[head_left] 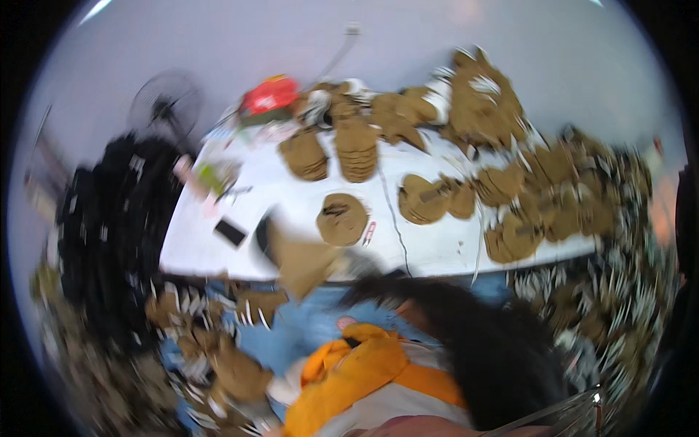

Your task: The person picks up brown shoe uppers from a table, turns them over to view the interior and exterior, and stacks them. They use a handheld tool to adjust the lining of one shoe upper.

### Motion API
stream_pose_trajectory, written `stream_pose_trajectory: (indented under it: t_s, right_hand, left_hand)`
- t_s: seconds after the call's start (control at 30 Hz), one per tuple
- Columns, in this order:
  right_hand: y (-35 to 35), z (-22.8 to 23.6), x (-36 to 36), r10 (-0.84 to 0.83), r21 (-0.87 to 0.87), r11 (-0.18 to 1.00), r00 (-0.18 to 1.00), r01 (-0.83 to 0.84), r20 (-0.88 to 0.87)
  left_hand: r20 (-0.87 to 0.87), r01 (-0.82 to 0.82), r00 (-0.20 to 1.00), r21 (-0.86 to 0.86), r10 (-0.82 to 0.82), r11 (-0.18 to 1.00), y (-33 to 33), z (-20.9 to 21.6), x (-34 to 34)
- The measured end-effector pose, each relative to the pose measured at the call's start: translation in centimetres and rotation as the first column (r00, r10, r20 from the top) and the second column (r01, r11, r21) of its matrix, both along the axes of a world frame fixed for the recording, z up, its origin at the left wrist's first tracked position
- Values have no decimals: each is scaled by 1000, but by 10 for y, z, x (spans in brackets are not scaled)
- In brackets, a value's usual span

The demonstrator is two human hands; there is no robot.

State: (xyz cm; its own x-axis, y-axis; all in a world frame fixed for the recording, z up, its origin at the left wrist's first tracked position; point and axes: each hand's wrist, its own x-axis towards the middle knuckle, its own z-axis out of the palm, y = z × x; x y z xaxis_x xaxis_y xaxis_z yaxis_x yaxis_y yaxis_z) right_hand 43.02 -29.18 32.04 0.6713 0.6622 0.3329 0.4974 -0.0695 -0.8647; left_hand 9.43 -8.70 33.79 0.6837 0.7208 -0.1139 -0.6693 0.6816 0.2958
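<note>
The picture is smeared by motion. A brown fabric piece hangs tilted over the near edge of the white table. A grey blur right beside it looks like my right hand, gripping it. My left arm, in an orange sleeve with a white cuff, reaches down to the lower left. My left hand is hidden among brown fabric there, and its fingers do not show. A round brown stack lies on the table just beyond the held piece. Dark hair covers my right forearm.
Several stacks of brown pieces cover the far and right side of the table, and more are heaped on the floor. A black phone lies near the left table edge, with a red object at the far side. A standing fan and black heaps are at left.
</note>
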Motion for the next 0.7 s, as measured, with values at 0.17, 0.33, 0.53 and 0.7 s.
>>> stream_pose_trajectory:
  t_s: [0.17,0.33,0.53,0.7]
  right_hand:
    - [-145,76,39,-589,416,723,807,552,-47]
    - [-162,109,32,-742,77,662,638,745,208]
    - [-160,59,77,-604,-25,772,745,635,283]
    - [-139,63,114,-444,-197,776,742,599,503]
  left_hand:
    - [204,130,968,82,-144,988,10,-27,15]
    - [645,386,706,-2,-294,922,12,6,78]
    - [61,130,989,13,-131,991,-15,47,144]
    - [-13,177,984,203,-178,963,-20,24,182]
